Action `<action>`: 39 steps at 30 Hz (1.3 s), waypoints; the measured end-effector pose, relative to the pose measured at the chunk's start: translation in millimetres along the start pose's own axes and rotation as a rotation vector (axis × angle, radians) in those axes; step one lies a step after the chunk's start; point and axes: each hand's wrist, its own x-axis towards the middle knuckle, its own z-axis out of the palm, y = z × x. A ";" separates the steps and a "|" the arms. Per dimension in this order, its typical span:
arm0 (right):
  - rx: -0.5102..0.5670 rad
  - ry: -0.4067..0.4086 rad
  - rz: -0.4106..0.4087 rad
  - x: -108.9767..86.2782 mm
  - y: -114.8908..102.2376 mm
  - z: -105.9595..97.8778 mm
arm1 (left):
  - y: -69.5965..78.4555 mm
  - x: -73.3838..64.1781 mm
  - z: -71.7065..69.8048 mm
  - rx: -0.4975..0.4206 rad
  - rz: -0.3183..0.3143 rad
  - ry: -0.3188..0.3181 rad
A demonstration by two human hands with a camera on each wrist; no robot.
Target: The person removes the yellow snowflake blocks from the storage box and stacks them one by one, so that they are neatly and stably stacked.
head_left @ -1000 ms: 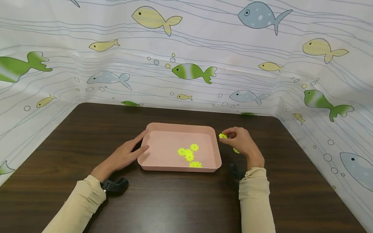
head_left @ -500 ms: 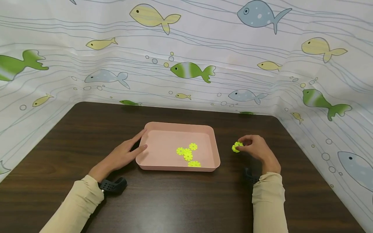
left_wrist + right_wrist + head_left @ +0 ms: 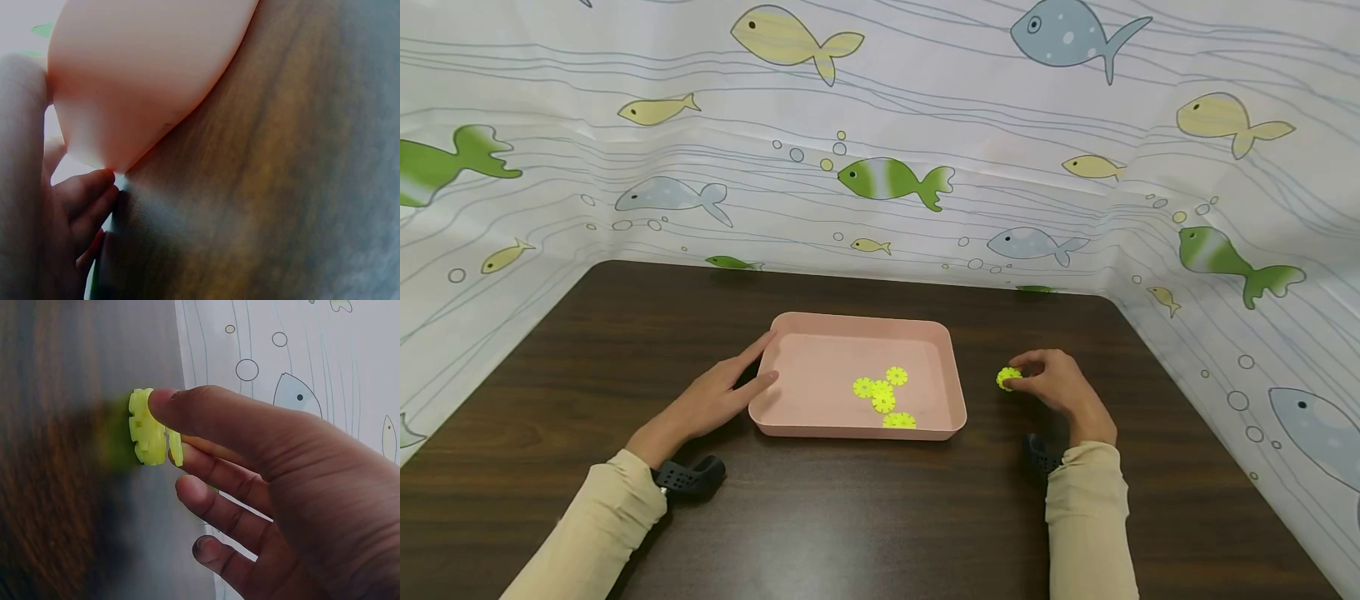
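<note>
In the head view my left hand (image 3: 711, 400) holds the left end of a pink tray (image 3: 812, 375), its thumb over the rim. The left wrist view shows fingers (image 3: 84, 194) against the tray's outer wall (image 3: 144, 69). Several yellow notched discs (image 3: 883, 401) lie in the tray, some overlapping. To the right of the tray, my right hand (image 3: 1060, 387) pinches yellow notched discs (image 3: 1006, 379) between thumb and forefinger, just over the table. In the right wrist view more than one disc (image 3: 147, 428) shows at the fingertips; the thumb partly hides them.
A dark wooden table (image 3: 820, 517) lies under everything. White fish-printed sheeting (image 3: 925, 108) stands along its back and both sides. A black band (image 3: 692, 477) is on the left wrist, and another (image 3: 1041, 454) on the right.
My right hand moved rightward from beside the tray with a disc to another on the table, and now pinches discs there, shifted slightly left. My left hand stays on the tray.
</note>
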 end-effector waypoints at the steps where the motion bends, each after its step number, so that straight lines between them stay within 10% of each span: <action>1: -0.001 -0.003 0.002 0.1 -0.1 0.3 | 0.0 0.0 0.0 0.000 -0.002 -0.001; 32: 0.009 -0.002 0.013 0.8 -7.5 0.9 | 1.1 -2.3 -1.7 -0.004 -0.014 -0.007; 39: 0.043 0.082 -0.120 -0.3 -29.0 -4.2 | 1.0 -0.3 -1.9 -0.013 -0.010 -0.011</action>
